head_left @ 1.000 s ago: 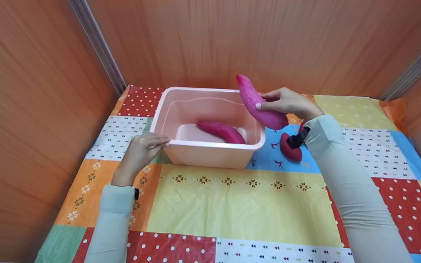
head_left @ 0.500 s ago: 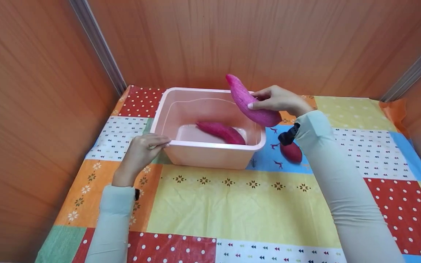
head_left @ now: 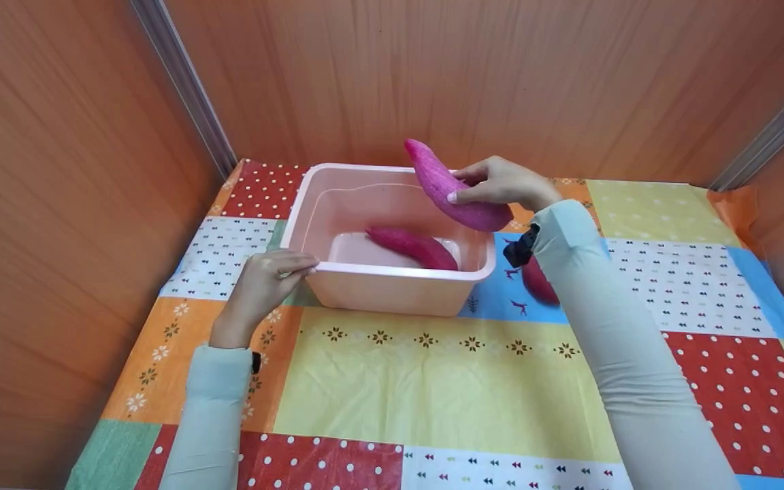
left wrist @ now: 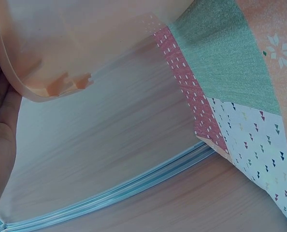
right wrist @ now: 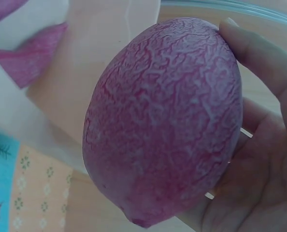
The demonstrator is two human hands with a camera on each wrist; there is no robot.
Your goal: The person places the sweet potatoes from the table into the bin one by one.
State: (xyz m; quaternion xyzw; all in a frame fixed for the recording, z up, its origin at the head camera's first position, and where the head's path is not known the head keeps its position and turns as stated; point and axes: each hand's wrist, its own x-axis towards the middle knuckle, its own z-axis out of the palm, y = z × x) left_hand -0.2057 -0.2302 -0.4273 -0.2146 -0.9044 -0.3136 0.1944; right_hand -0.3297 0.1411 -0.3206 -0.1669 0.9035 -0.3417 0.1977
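One pink sweet potato [head_left: 438,181], right of centre in the head view, slants above the right side of the plastic bin [head_left: 392,294], clamped between the right hand's [head_left: 504,184] thumb and fingers. The left hand [head_left: 261,279] pinches the rim at its lower-left corner. A second sweet potato [head_left: 414,246] lies inside. The raised one's thick end seems to overhang the right rim, so shifting it frame-left before any lowering, with the bin steadied, should avoid knocks.
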